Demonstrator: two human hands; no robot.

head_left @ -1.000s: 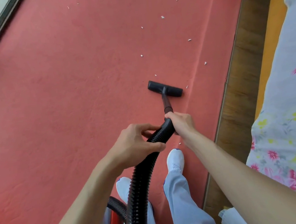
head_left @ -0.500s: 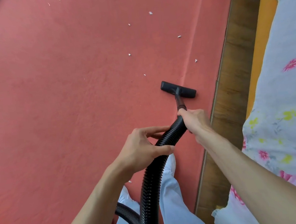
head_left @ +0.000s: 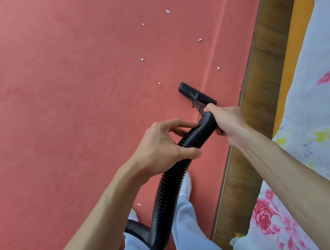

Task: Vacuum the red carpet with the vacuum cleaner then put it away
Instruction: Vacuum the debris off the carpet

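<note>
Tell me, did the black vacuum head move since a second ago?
Yes. The vacuum head slid rightward across the red carpet, past the carpet crease and closer to the wooden floor strip.

Your right hand (head_left: 225, 122) covers the joint where the hose (head_left: 167, 187) meets the nozzle (head_left: 196, 95). Hose runs behind your trouser legs (head_left: 190, 231) at the bottom edge; vacuum body out of view. Bedsheet (head_left: 315, 82) cut off at right.

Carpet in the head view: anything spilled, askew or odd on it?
Yes. Small white scraps lie scattered over the red carpet ahead of the black nozzle, and one sits behind it by the person's foot. A straight crease also runs along the carpet.
</note>
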